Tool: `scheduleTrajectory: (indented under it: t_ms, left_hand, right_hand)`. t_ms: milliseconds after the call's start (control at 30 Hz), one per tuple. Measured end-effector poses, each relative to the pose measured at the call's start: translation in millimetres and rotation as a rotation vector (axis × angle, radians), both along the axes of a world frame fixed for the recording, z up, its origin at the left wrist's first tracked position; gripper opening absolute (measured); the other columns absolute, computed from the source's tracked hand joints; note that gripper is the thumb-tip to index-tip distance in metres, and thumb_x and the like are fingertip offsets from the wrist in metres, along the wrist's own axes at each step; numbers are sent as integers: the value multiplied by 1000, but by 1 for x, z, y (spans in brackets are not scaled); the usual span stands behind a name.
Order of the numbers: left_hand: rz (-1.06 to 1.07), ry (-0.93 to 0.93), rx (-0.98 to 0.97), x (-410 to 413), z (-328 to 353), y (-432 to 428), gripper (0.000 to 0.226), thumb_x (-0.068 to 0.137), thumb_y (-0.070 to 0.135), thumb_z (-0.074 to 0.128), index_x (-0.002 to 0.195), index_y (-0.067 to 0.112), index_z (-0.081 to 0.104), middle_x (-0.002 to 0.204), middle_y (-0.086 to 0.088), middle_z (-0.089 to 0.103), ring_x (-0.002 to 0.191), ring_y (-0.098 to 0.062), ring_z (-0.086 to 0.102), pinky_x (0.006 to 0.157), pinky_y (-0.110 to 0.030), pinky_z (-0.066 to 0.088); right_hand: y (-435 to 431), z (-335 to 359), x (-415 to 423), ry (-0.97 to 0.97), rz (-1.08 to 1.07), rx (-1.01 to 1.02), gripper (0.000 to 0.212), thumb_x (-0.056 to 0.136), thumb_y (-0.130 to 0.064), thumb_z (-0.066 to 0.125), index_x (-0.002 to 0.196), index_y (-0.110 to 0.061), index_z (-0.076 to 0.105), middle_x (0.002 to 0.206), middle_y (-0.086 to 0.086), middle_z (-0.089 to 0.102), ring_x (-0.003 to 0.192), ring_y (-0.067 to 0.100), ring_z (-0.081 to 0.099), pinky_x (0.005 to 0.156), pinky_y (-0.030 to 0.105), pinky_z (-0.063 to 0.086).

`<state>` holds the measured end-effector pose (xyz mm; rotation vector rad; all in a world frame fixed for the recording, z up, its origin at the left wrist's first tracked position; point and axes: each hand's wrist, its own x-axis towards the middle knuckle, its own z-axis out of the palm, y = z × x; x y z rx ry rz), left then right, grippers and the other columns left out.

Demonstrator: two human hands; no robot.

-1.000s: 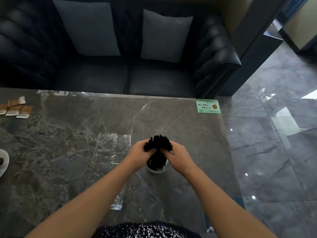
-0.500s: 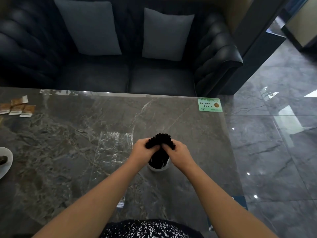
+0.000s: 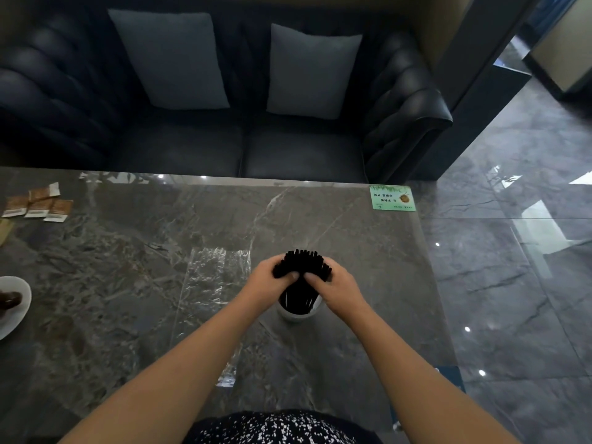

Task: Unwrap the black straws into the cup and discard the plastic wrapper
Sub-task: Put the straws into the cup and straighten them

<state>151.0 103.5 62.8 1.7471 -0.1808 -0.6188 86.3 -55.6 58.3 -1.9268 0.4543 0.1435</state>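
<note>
The fingers (image 3: 292, 276) of my left hand (image 3: 272, 282) are curling round the bundle of black straws (image 3: 302, 261) from its left. The right hand (image 3: 340, 290) is gripping the same bundle from the right. I am seeing the two thumbs nearly meeting on the side facing me, and both hands are pinching the bundle just below its top.

The straws are standing in a small white cup (image 3: 296, 316), which is sitting on the marble table (image 3: 352, 251) a little right of centre. Their lower ends are resting inside the cup and are filling most of its mouth. I cannot tell how far down they are reaching.

The bundle's long axis is running close to upright, with the tops leaning slightly towards the sofa (image 3: 288, 149) beyond the table. Above my grip the straws are splaying outward like a brush.

The straws are looking thin, matte and uniformly black. Their cut ends are forming an uneven, bristly crown.

The plastic wrapper (image 3: 211, 293) is lying flat on the table just left of the cup. It is clear and crinkled, and its long side is running from the near edge towards the sofa. My left forearm is crossing above it.

At the left edge a white dish (image 3: 19, 315) is holding something dark and rounded (image 3: 9, 299). Brown sachets (image 3: 38, 205) are lying farther back on that side, and a green card (image 3: 392, 198) is sitting at the far right corner.
</note>
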Motion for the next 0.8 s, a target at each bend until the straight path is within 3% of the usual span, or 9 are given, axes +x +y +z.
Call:
scheduleTrajectory:
  t_ms: [100,167,267,367,433,500,600,733,800]
  left_hand:
    - [28,-10,38,2,0,2,25,87,-3,64,108,10,68,98,-6,71,93,-15,66,84,-19,52]
    - [19,-18,49,0,-1,6,21,89,1,63,105,15,69,95,0,72,90,-10,67,78,-13,51]
    - [19,-23,36,-3,1,9,19,92,3,60,101,18,69,88,6,71,81,1,65,71,-9,49]
    - [10,-40,62,-1,4,9,16,94,3,56,94,10,71,88,-5,73,81,-10,67,76,-23,53]
    - [1,-45,46,1,6,9,19,94,2,55,99,10,73,95,-9,75,88,-16,68,82,-25,54]
    - [-8,-39,27,2,8,10,25,93,1,56,104,17,71,99,-3,74,94,-14,69,85,-22,53]
    - [-27,-34,66,2,6,12,28,90,4,62,116,13,69,107,-5,74,103,-16,69,93,-30,52]
    - [-20,-57,88,0,7,14,27,89,7,64,109,25,68,97,10,73,95,-7,69,81,-14,53]
    - [-9,-67,76,0,10,14,33,89,5,63,113,27,64,97,17,70,90,4,67,74,-5,48]
  right_hand:
    - [-3,5,-5,-54,-61,-93,24,88,-21,71,112,-21,67,92,-14,69,80,-11,62,70,2,44]
    - [-4,6,-8,-76,-69,-148,18,89,-19,69,107,-18,69,89,-10,70,78,-7,63,69,3,44]
    - [-4,10,-11,-80,-27,-212,8,93,-19,65,90,-15,71,78,-6,70,72,5,63,67,19,48]
    - [-3,11,-12,-82,-22,-246,21,95,-18,60,75,-12,65,67,-5,62,62,10,55,63,32,42]
    - [-1,13,-10,-83,-20,-254,21,95,-17,59,75,-12,64,67,-5,61,63,10,54,62,31,41]
    - [1,15,-10,-88,-28,-228,11,94,-18,61,90,-17,71,78,-7,67,72,7,61,65,20,46]
    - [2,18,-9,-107,-61,-201,20,92,-21,66,111,-19,70,95,-7,72,86,5,67,75,10,48]
    - [1,21,-10,-115,-150,-252,4,90,-24,67,92,-21,65,81,-13,68,76,-4,63,65,9,45]
    - [1,22,-10,-116,-179,-287,9,89,-23,67,83,-23,60,75,-14,64,72,-3,61,62,13,43]
